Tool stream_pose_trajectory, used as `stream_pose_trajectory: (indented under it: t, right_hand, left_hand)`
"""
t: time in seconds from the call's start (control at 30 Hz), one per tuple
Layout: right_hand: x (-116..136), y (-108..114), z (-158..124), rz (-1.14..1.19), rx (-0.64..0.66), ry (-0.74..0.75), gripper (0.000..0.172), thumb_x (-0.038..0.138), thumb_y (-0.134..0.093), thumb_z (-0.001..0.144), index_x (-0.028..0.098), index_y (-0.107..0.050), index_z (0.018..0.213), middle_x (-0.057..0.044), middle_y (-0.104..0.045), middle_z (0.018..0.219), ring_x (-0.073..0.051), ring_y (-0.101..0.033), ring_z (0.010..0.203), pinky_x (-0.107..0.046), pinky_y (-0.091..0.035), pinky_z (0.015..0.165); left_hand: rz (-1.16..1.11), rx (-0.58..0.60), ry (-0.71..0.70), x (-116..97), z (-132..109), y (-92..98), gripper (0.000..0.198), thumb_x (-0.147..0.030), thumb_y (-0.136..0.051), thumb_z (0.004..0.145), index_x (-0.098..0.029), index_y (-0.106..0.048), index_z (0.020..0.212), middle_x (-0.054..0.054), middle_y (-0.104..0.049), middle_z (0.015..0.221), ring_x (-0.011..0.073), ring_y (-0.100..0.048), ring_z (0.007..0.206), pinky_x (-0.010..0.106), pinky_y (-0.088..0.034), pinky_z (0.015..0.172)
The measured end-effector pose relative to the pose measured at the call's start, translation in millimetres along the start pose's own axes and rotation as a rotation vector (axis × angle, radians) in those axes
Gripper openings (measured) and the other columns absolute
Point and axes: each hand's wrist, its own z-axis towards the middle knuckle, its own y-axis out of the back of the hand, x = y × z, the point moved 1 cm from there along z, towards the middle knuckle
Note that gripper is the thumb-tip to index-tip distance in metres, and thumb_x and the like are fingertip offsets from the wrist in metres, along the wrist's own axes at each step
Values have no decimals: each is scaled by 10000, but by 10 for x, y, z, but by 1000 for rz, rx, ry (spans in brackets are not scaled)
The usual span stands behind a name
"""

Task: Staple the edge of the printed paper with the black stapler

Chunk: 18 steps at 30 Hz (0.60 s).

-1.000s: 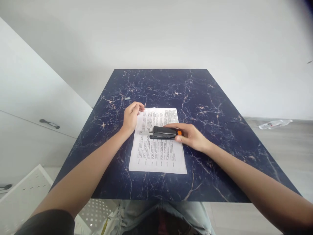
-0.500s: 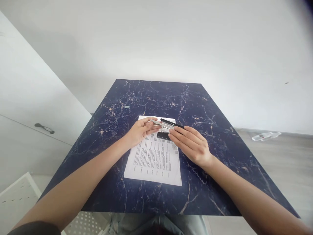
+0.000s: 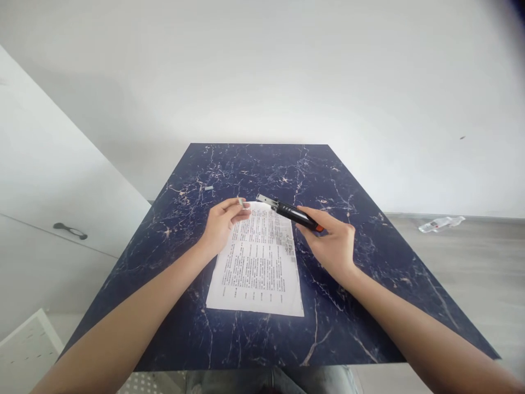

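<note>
In my right hand (image 3: 330, 241) is a black stapler (image 3: 297, 215) with a metal front end and an orange bit near its rear. My fingers wrap its back half, and its nose points left, above the sheet's far end. My left hand (image 3: 223, 221) pinches a small pale strip (image 3: 241, 203), seemingly a row of staples, a short gap from the stapler's nose. Beneath both hands lies a printed paper sheet (image 3: 262, 298) on the dark blue marbled table (image 3: 164, 323). A second small pale strip (image 3: 209, 187) rests on the tabletop beyond my left hand.
A white wall (image 3: 262, 71) stands behind the table. To the left is a white cabinet with a dark handle (image 3: 70, 231). Clear plastic packaging (image 3: 441, 224) lies on the floor at the right. A white perforated piece (image 3: 30, 342) shows at the lower left.
My hands have moved apart, the left one leftward with the small strip. The stapler, spread open before, has been turned over in my right hand and its parts now lie close together.
</note>
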Motion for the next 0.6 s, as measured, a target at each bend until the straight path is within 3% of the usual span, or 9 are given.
stream_pose_trajectory:
  t: [0.1,0.2,0.33,0.47,0.6]
  right_hand:
    - [68,-63,-31,166,194,-251,344,195,-817,804,255,-820,1143,-50,-829,1058,-283,-794,889,-486,-666,807]
    - [132,-175,-122,324,401,-301,345,121,-825,764,250,-828,1084,-28,-828,1004,-243,-784,862,-417,-652,790]
    - [146,-269,-172,337,483,-210,397,82,-845,745,267,-820,1096,-25,-824,1025,-253,-775,930,-435,-636,854]
    - [145,-181,-73,353,278,41,519,308,-933,776,280,-754,1262,-70,-775,1232,-292,-686,1189,-505,-561,1044]
    - [222,-116,-30,480,228,101,468,335,-867,870,284,-724,1313,-52,-791,1144,-217,-721,975,-413,-610,890]
  left_hand:
    - [257,-236,-270,-57,-33,57,232,-294,-620,997,-175,-748,1149,85,-793,1033,190,-778,834,425,-669,882]
    - [629,-294,-659,-148,-140,11,267,-202,-597,1017,-192,-729,1249,88,-792,1080,202,-774,975,407,-645,932]
    - [873,-180,-1096,-217,-280,-117,411,-49,-639,969,-175,-644,1360,113,-792,1138,205,-765,1040,356,-637,892]
    - [984,16,-1312,-253,-335,-172,446,-9,-718,916,-161,-588,1314,111,-814,1128,201,-790,1001,372,-611,904]
    - [1061,192,-1450,-298,-429,-244,303,-46,-738,921,-167,-581,1150,157,-793,1212,217,-780,1110,400,-580,988]
